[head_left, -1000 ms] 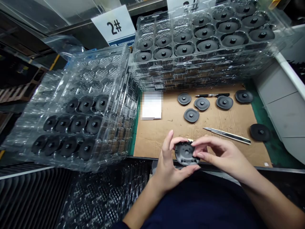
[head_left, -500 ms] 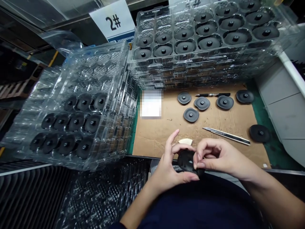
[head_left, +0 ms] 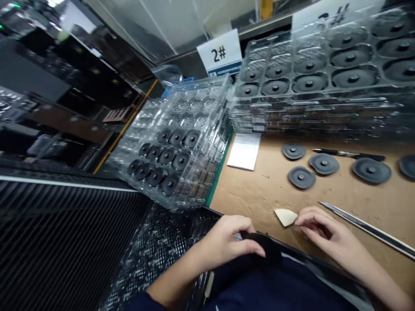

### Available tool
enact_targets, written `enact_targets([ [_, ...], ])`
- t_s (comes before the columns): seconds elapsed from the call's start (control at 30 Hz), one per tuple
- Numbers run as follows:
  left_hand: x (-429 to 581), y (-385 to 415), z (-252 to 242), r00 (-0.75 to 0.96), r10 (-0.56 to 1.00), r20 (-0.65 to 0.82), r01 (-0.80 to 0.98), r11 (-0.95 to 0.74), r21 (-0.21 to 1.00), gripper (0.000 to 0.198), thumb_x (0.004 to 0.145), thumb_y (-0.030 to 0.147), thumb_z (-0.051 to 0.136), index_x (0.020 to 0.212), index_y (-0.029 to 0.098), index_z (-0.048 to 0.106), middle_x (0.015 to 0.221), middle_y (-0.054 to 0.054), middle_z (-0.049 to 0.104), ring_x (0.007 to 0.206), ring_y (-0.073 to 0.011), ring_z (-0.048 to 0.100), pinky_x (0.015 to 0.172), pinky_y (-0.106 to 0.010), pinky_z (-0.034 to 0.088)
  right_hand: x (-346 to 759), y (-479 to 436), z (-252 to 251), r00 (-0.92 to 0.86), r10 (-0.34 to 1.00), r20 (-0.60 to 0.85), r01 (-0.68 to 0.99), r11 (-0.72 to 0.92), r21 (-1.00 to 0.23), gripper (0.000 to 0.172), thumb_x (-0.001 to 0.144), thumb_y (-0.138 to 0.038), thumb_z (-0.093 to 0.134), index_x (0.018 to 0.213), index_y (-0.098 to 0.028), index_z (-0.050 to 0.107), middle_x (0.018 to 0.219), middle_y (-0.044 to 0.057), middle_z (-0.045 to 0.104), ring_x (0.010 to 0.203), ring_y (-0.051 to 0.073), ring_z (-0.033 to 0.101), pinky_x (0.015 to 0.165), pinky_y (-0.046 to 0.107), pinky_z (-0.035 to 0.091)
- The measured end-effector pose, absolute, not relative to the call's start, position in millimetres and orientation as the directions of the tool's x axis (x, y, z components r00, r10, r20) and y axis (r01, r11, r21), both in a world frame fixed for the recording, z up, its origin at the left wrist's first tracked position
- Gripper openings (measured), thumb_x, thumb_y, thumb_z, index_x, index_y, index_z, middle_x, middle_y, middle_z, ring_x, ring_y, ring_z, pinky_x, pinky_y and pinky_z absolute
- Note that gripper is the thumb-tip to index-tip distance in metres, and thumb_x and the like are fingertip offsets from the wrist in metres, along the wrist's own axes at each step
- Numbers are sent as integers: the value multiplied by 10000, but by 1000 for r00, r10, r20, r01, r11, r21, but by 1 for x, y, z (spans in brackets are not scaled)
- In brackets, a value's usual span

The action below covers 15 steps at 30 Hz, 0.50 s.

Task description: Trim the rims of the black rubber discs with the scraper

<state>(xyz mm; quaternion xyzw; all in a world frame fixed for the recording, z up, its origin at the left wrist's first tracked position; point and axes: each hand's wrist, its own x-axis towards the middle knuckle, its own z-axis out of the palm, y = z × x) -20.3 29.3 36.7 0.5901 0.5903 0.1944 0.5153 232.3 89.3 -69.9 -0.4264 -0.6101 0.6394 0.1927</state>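
Observation:
My left hand (head_left: 231, 239) is closed around a dark, rounded rubber-like disc (head_left: 264, 246) at the front edge of the bench. Against my dark clothing much of the disc is hard to make out. On the cardboard lies a cream wedge-shaped pad (head_left: 285, 217); the pinched fingertips of my right hand (head_left: 324, 231) are at its right corner. Farther back sit several loose black discs with a raised centre hub, among them one disc (head_left: 301, 177) nearest the pad. A slim craft knife (head_left: 366, 229) lies right of my right hand.
Stacked clear trays (head_left: 311, 101) stand along the back, partly filled with discs. Another tray stack (head_left: 207, 160) rises on the left. A white card (head_left: 244, 151) and a black pen (head_left: 350, 154) lie on the cardboard (head_left: 246, 194). Behind is a "2#" sign (head_left: 220, 54).
My right hand has left the disc and moved to the cream pad. My left hand keeps the disc, now lower and closer to my body. The view has swung left.

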Motion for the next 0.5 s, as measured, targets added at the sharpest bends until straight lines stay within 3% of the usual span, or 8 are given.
enact_targets([
  [0.07, -44, 26, 69, 135, 926, -352, 618, 199, 760, 239, 741, 382, 679, 672, 163, 611, 685, 3, 631, 656, -127, 577, 615, -225, 429, 232, 90, -88, -525, 784, -331, 361, -147, -921, 293, 796, -480, 575, 859, -202, 643, 784, 46, 632, 694, 165, 568, 592, 243, 441],
  [0.13, -73, 29, 101, -42, 973, -228, 764, 178, 620, 150, 787, 335, 639, 754, 188, 645, 784, -4, 673, 752, -141, 612, 718, -238, 450, 233, 89, -102, -460, 806, -373, 419, -173, -891, 371, 807, -534, 530, 901, -191, 636, 610, 15, 592, 576, 150, 543, 534, 235, 427],
  [0.23, -130, 47, 134, -264, 962, 74, 933, 236, 271, 204, 813, 382, 589, 903, 209, 651, 973, -26, 684, 923, -180, 610, 873, -284, 428, 235, 86, -116, -392, 857, -336, 439, -147, -887, 414, 853, -543, 452, 950, -178, 621, 525, -7, 559, 518, 139, 532, 507, 222, 421],
  [0.3, -177, 67, 145, -340, 923, 180, 937, 349, -23, 309, 810, 463, 555, 969, 212, 642, 1057, -37, 667, 1000, -208, 590, 892, -297, 417, 235, 82, -119, -369, 888, -276, 456, -86, -886, 393, 862, -528, 453, 944, -187, 628, 540, -8, 584, 526, 136, 559, 513, 209, 435],
  [0.4, -249, 98, 150, -435, 874, 218, 880, 464, -105, 353, 796, 460, 563, 946, 151, 646, 1063, -97, 653, 1063, -281, 552, 902, -363, 401, 231, 74, -121, -334, 936, -113, 490, 70, -869, 348, 841, -519, 500, 893, -215, 663, 633, -5, 663, 547, 133, 613, 536, 197, 469],
  [0.5, -304, 120, 146, -514, 841, 167, 840, 533, -102, 368, 835, 442, 536, 930, 99, 627, 958, -74, 652, 941, -257, 590, 830, -396, 462, 229, 66, -123, -242, 964, 114, 496, 224, -839, 304, 819, -493, 546, 864, -227, 686, 835, 11, 719, 693, 156, 672, 655, 209, 503],
])
